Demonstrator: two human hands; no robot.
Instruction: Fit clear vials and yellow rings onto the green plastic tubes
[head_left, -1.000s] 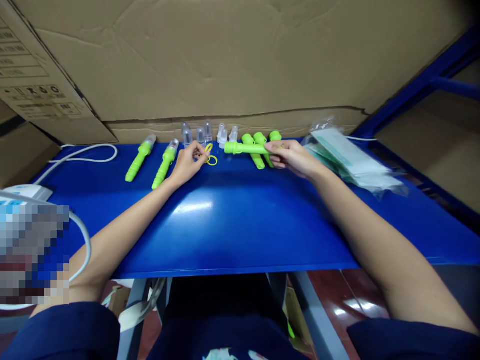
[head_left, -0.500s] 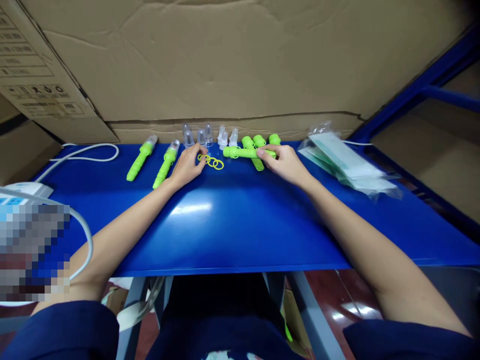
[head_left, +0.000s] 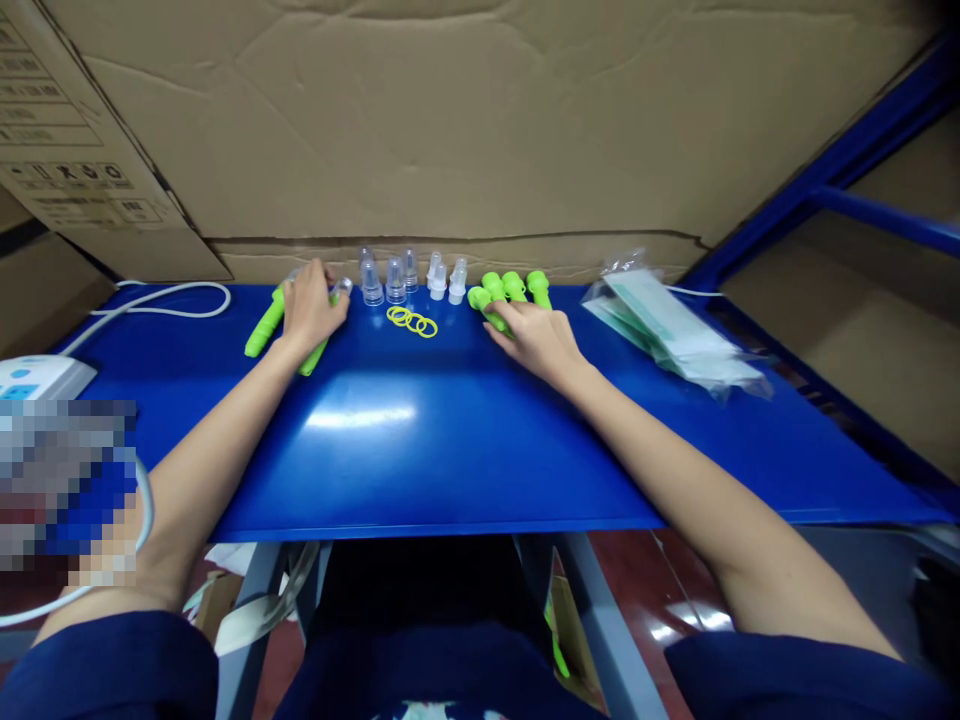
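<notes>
At the far left a white control box [head_left: 37,375] sat on the glossy blue table [head_left: 450,440], and a white cable [head_left: 172,295] looped behind it near the brown cardboard cartons [head_left: 465,130] that walled off the table's back edge. Next came the left hand [head_left: 309,305], palm down across two lime-green pen-shaped tubes with clear tips [head_left: 259,335] that lay side by side at the back of the table. Its fingers were bent loosely over their upper ends, but whether they clasped either tube could not be made out. Just right of that hand stood a cluster of small clear plastic caps [head_left: 394,280], then a few small white plastic caps [head_left: 447,280], all upright along the cartons. In front of them several thin yellow rubber rings [head_left: 412,322] lay overlapping, untouched and between the two hands. Further right was a row of bare lime-green plastic tubes [head_left: 517,287]. The right hand [head_left: 534,338] lay palm down over their near ends, fingertips resting on the leftmost tube. Its underside was hidden, so a closed hold could not be confirmed. Well apart to the right lay a stack of clear plastic bags with pale green inserts [head_left: 675,330].
</notes>
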